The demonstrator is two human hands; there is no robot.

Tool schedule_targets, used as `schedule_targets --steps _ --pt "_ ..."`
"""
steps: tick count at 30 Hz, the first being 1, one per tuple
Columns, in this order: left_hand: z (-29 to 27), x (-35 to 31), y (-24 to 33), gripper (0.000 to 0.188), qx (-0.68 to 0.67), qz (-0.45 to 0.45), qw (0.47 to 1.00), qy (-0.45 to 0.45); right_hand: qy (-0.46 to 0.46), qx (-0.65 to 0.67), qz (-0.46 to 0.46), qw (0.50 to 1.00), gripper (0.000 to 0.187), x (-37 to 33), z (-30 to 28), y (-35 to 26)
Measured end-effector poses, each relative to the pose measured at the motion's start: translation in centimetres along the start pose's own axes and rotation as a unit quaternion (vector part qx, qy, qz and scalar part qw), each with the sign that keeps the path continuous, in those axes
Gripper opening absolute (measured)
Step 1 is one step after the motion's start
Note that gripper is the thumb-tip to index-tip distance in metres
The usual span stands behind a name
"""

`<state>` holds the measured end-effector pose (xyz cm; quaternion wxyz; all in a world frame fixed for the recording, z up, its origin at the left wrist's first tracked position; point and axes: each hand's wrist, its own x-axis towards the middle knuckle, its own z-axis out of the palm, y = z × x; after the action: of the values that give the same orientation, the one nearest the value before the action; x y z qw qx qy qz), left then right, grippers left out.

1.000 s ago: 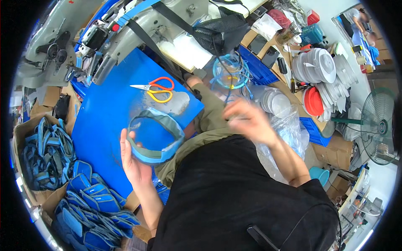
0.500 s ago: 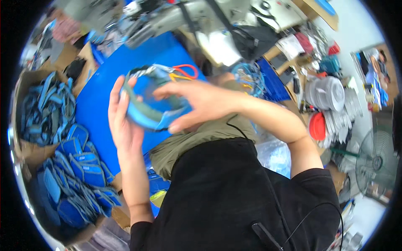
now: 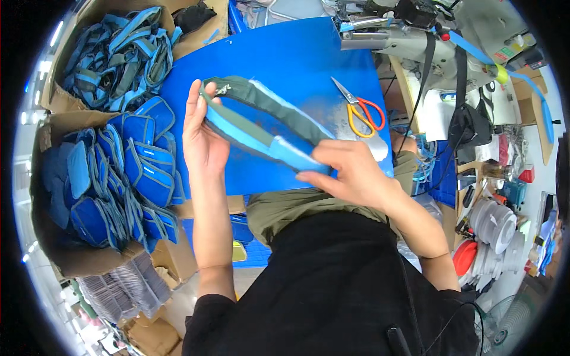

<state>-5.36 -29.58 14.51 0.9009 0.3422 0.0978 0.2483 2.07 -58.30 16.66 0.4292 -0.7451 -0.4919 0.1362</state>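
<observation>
Above the blue tabletop (image 3: 309,53), the left hand (image 3: 205,139) has its grip on one end of a blue-and-green fabric loop (image 3: 255,135); the right hand (image 3: 358,173) pinches the other. It looks light, soft, hardly fragile; both ends seem good places to hold.

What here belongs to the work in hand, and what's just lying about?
Likely the work:
blue-green fabric loop, held by left hand and right hand
similar blue-green fabric strips, heaped
perhaps metal scissors with red and yellow handles

Apparently lying about:
black fabric bag
stacked round white discs
</observation>
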Motion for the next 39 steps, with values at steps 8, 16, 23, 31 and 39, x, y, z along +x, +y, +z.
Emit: schedule_targets --steps 8,16,23,31,39 --pt "-2.7 1.9 4.0 0.046 -0.211 -0.118 0.962 -0.126 -0.007 -0.031 -0.169 0.985 0.024 -0.4 -0.4 0.4" --pt "2.7 -4.2 -2.6 0.064 0.104 -0.126 0.985 0.053 0.027 -0.106 -0.100 0.989 0.022 -1.3 0.7 1.5" --pt "0.6 0.3 -0.7 0.052 0.049 0.017 0.998 -0.030 0.066 -0.067 -0.031 0.995 0.022 -4.6 0.8 2.3" --pt "3.3 2.0 -0.8 0.055 0.178 0.089 0.980 -0.009 0.096 -0.035 -0.042 0.994 0.018 -4.9 -0.8 2.7" --pt "4.1 3.8 -1.1 0.051 0.332 0.240 0.910 -0.063 0.095 -0.048 -0.085 0.991 0.018 -3.8 -3.3 2.0"
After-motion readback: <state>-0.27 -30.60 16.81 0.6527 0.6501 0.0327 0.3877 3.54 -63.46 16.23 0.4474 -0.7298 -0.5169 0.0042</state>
